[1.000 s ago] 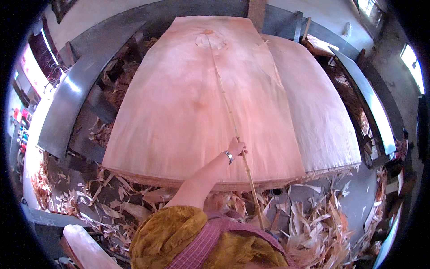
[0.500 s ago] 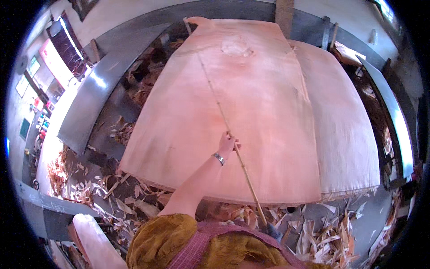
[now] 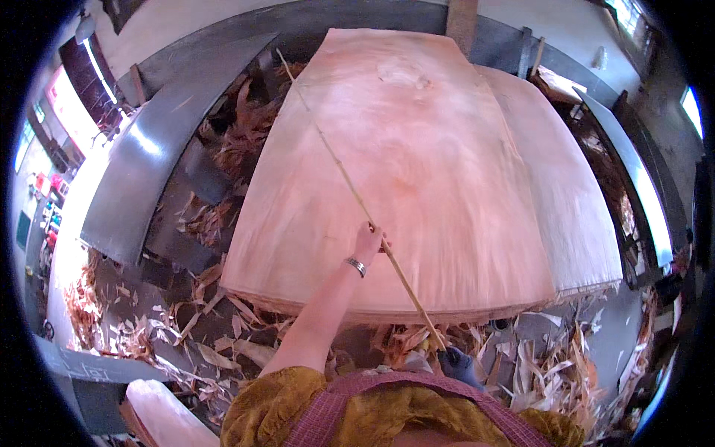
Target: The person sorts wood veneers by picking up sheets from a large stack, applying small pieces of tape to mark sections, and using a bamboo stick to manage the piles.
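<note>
My left hand point(image 3: 370, 238), a metal band at its wrist, is closed around a long thin bamboo stick point(image 3: 331, 154). The stick slants across a large stack of thin pinkish wood veneer sheets point(image 3: 395, 186). Its far tip reaches past the stack's left edge. The near end comes down close to my body, beside a dark blue shape point(image 3: 458, 365) that I cannot make out. The top sheet has a rough, wrinkled patch near its far end. My right hand does not show.
A paler stack point(image 3: 570, 186) adjoins on the right. Grey metal sheets point(image 3: 141, 171) stand at the left, and another panel point(image 3: 633, 179) at the right. Veneer scraps point(image 3: 551, 372) litter the floor along the near edge. A pale slab point(image 3: 167, 413) lies at the lower left.
The stick's far end has swung left, from over the stack to beyond its left edge. The raised flap at the sheet's far left corner no longer shows. The view has shifted slightly.
</note>
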Motion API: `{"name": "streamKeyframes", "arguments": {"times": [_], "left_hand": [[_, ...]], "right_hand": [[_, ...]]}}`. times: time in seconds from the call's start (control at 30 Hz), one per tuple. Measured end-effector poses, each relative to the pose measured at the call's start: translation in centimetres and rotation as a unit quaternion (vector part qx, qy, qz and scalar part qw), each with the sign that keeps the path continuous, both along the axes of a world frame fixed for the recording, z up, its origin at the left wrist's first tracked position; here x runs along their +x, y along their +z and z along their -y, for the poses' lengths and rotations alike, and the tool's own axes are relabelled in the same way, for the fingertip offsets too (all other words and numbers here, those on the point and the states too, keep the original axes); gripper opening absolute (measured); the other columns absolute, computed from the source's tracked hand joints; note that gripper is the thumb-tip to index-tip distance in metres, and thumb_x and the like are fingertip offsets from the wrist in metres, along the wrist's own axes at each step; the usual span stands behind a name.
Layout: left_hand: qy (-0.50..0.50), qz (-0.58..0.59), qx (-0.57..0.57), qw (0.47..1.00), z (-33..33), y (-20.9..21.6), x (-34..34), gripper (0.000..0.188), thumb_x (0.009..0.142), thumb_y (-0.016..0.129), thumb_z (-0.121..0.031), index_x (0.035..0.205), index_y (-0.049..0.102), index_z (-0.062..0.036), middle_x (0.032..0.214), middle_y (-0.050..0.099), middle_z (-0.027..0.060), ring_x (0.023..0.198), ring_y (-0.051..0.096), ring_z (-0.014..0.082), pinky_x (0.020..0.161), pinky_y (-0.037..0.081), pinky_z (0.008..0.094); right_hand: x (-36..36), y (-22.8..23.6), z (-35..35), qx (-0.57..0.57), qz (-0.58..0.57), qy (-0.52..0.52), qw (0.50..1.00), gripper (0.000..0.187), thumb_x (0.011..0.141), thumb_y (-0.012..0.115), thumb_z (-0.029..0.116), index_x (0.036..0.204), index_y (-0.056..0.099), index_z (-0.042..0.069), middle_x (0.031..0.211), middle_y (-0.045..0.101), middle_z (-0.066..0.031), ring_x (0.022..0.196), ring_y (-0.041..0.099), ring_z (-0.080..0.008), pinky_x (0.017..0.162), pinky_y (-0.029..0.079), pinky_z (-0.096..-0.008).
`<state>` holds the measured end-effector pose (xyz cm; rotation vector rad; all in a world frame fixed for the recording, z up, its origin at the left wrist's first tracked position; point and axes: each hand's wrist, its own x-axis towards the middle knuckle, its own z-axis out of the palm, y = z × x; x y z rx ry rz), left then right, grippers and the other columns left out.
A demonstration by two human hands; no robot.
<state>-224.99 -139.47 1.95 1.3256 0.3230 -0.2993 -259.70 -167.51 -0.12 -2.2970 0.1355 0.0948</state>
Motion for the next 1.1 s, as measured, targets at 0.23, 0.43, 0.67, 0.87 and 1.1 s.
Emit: {"name": "streamKeyframes", "arguments": {"times": [0.23,0.43,0.67,0.87,1.1], "left_hand": [[-0.143,-0.001,0.006,0.990,8.8,-2.6,-7.6,0.020,0.092,0.054,-0.012,0.103,0.042,-0.0008,0.082,0.061,0.0151,0.063,0.068,0.0249,0.050,0.059,0.0381],[-0.260,0.076,0.193,0.943,18.3,-3.6,-15.6,0.025,0.086,0.060,-0.014,0.100,0.048,0.0031,0.083,0.064,0.0181,0.070,0.068,0.0264,0.055,0.056,0.0384],[-0.344,0.043,0.226,0.910,25.7,-6.8,-16.1,0.048,0.080,0.062,-0.028,0.111,0.053,0.0071,0.108,0.062,0.0306,0.098,0.063,0.0421,0.092,0.048,0.0414],[-0.360,0.046,0.178,0.915,30.0,-6.2,-17.1,0.040,0.085,0.061,-0.023,0.110,0.052,0.0062,0.098,0.065,0.0251,0.089,0.067,0.0348,0.073,0.056,0.0430],[-0.342,0.023,0.161,0.926,30.9,-4.8,-17.3,0.023,0.086,0.058,-0.015,0.098,0.053,0.0038,0.082,0.063,0.0146,0.071,0.068,0.0276,0.055,0.057,0.0399]], "right_hand": [[-9.9,0.2,-1.9,-0.021,-0.064,-0.102,0.993,0.020,0.090,0.063,0.025,0.085,0.063,0.005,0.067,0.060,-0.0135,0.059,0.060,-0.0269,0.054,0.045,-0.0376],[-12.8,-1.2,0.3,0.000,-0.099,-0.142,0.985,0.021,0.091,0.063,0.025,0.085,0.063,0.004,0.067,0.060,-0.0141,0.059,0.060,-0.0266,0.055,0.045,-0.0378],[-14.4,-2.0,4.6,0.030,-0.109,-0.165,0.980,0.022,0.091,0.062,0.025,0.086,0.063,0.004,0.067,0.060,-0.0147,0.060,0.060,-0.0263,0.055,0.045,-0.0381],[-15.2,-2.8,7.1,0.060,-0.120,-0.175,0.975,0.023,0.091,0.062,0.026,0.086,0.063,0.003,0.066,0.060,-0.0152,0.061,0.061,-0.0261,0.056,0.045,-0.0383],[-16.8,-4.1,8.7,0.115,-0.155,-0.229,0.954,0.025,0.091,0.061,0.026,0.086,0.062,0.002,0.066,0.060,-0.0159,0.061,0.061,-0.0258,0.057,0.046,-0.0386]]}}
